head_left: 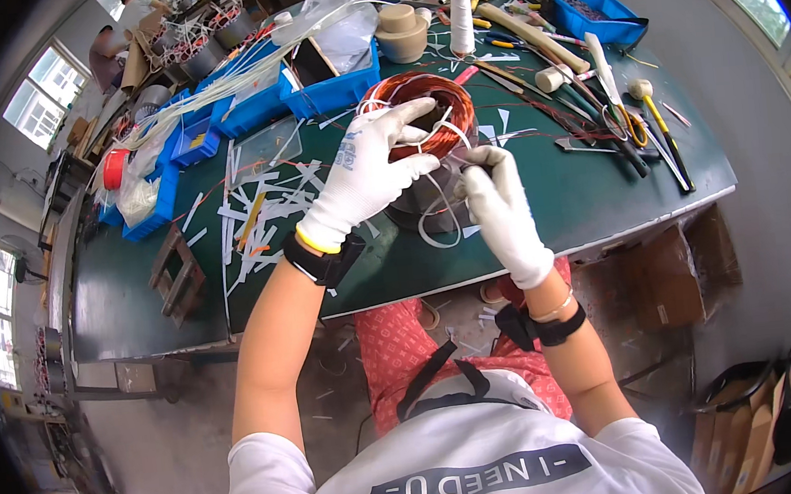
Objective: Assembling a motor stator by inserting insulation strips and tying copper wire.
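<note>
A motor stator (418, 209) with a ring of copper windings (469, 105) stands at the table's front edge. White tie cord wraps the windings. My left hand (364, 166), in a white glove, grips the left side of the ring, index finger and thumb reaching over it; the exact contact is partly hidden. At the right of the stator my gloved right hand (503, 206) is closed, fingertips pinching the white tie cord (439, 239), which hangs in a loop before the stator.
White paper strips (264, 212) litter the green table (153, 304). Blue bins (333, 93) stand behind at left. A cord spool (460, 22), scissors (633, 126) and a yellow-handled mallet (657, 117) lie farther right. Cardboard boxes (662, 278) sit below. Other people (106, 58) are at far left.
</note>
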`<state>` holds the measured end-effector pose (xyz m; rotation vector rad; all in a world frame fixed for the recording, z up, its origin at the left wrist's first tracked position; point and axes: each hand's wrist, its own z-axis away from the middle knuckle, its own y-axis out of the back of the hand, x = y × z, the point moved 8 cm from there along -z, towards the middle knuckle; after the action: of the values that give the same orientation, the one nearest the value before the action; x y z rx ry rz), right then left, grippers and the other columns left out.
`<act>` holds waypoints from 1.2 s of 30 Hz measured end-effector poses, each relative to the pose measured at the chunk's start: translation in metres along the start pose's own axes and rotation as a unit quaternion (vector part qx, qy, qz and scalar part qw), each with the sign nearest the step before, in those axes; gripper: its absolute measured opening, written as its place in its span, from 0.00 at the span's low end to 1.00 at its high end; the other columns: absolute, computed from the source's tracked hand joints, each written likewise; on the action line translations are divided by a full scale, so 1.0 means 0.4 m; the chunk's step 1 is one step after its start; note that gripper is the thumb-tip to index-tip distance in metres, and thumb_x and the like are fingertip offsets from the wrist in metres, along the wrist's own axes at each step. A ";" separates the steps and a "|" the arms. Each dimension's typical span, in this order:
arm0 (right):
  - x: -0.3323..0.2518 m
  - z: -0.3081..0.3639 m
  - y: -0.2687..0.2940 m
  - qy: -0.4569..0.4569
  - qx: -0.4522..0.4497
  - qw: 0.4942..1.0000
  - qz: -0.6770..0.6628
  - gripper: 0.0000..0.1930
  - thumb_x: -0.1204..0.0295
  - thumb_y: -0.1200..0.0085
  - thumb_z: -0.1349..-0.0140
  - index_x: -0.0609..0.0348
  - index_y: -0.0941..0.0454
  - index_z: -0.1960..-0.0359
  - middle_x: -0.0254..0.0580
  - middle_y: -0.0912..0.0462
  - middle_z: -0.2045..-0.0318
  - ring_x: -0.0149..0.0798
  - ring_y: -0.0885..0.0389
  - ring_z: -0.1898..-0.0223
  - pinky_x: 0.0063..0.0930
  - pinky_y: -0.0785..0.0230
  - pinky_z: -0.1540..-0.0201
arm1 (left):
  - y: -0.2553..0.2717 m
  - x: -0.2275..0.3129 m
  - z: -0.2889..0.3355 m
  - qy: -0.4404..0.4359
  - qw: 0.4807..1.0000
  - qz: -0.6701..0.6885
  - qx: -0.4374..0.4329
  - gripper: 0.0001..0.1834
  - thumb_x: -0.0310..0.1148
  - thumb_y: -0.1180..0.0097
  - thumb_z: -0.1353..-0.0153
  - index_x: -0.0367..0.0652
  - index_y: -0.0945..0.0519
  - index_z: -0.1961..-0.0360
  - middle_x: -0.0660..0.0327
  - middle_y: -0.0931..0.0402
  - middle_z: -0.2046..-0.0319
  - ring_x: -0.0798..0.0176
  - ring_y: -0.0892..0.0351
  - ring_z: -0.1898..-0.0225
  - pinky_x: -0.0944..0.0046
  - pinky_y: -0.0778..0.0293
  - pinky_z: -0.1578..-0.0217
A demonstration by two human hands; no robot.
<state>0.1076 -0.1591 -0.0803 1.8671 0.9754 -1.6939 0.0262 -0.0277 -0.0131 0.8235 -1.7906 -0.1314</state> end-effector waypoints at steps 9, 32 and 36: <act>0.004 0.291 0.638 0.091 0.231 0.943 0.220 0.18 0.84 0.54 0.36 0.62 0.27 0.45 0.38 0.24 0.53 0.27 0.26 0.66 0.16 0.32 0.64 | 0.021 0.009 0.024 -0.010 0.998 -0.055 0.027 0.36 0.24 0.31 0.51 0.38 0.28 0.38 0.53 0.29 0.46 0.60 0.19 0.50 0.65 0.25 0.49; -0.120 -0.070 0.003 0.088 -0.008 0.947 0.309 0.10 0.69 0.35 0.42 0.63 0.20 0.65 0.40 0.16 0.73 0.27 0.23 0.76 0.21 0.31 0.72 | -0.006 0.055 0.037 -0.268 0.916 -0.289 0.080 0.15 0.34 0.32 0.50 0.54 0.17 0.59 0.65 0.21 0.60 0.53 0.26 0.57 0.53 0.32 0.51; -0.114 -0.031 0.040 -0.021 -0.056 0.997 -0.054 0.06 0.71 0.43 0.37 0.60 0.23 0.64 0.34 0.18 0.71 0.17 0.37 0.80 0.13 0.44 0.78 | 0.023 0.041 0.040 -0.221 0.942 -0.236 0.091 0.12 0.36 0.32 0.48 0.51 0.18 0.62 0.66 0.19 0.63 0.52 0.24 0.59 0.53 0.32 0.49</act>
<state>0.1277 -0.1703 -0.0358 1.7276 1.1489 -1.6962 0.0056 -0.0354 -0.0019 1.4403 -2.0040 -0.5029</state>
